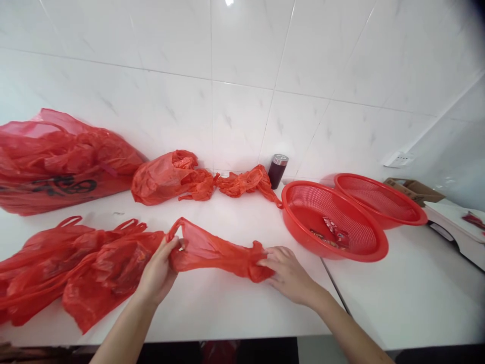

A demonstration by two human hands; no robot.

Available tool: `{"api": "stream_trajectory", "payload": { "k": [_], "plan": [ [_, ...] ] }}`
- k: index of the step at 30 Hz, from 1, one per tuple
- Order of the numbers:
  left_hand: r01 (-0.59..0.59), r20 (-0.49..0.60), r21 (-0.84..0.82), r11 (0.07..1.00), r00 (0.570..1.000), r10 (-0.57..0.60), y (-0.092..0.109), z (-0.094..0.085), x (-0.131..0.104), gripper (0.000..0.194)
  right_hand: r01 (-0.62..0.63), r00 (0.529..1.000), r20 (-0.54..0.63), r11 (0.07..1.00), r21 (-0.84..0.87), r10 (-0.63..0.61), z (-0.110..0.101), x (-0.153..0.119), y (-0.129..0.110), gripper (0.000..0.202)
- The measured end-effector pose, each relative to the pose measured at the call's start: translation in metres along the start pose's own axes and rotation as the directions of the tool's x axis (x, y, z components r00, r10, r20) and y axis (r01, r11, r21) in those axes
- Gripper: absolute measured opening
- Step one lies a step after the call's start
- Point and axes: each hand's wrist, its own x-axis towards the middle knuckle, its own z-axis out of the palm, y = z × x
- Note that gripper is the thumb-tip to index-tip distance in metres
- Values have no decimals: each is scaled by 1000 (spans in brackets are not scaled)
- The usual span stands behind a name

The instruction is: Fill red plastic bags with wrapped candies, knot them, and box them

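A red plastic bag [217, 253] is stretched sideways between my two hands, just over the white table. My left hand [161, 265] is closed on its handle end, where a loop stands up. At the bunched other end, the fingers of my right hand [286, 270] grip the gathered plastic. Beside my left hand lie filled red plastic bags [109, 268] with their handles up; their contents show only dimly. To the right of my right hand stands a red perforated basket [333, 217] holding a few small printed packets [335, 233].
Against the tiled wall sit a big red bag with black print [68, 167], a bulging red bag [162, 177], crumpled red bags [246, 183] and a dark tumbler [278, 172]. A second red basket [382, 199], a cardboard box [415, 191] and a white scale-like device [454, 222] are at right.
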Motion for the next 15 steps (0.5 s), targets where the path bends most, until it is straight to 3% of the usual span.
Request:
{"api": "stream_trajectory", "payload": {
  "k": [2,4,6,8,12,15],
  "plan": [
    [-17,27,143,990,1000,13,-3,7,-4,26,-82,994,77,992,98,75,-9,5,-11,23],
    [-23,110,237,971,994,-3,-7,15,-10,40,-101,995,13,978,182,101,-14,16,-24,21],
    [-40,193,285,958,981,-17,-11,24,-15,47,-48,995,-70,974,222,65,-10,32,-35,25],
    [-56,253,303,951,967,-24,-11,31,-21,52,13,997,-81,977,211,4,1,46,-43,28],
    [-6,239,210,978,970,-46,2,32,-30,64,50,998,36,998,47,-52,22,53,-36,36],
    [-16,208,59,998,978,3,14,15,-29,71,-32,994,97,995,-95,42,21,44,-13,48]
  ]
}}
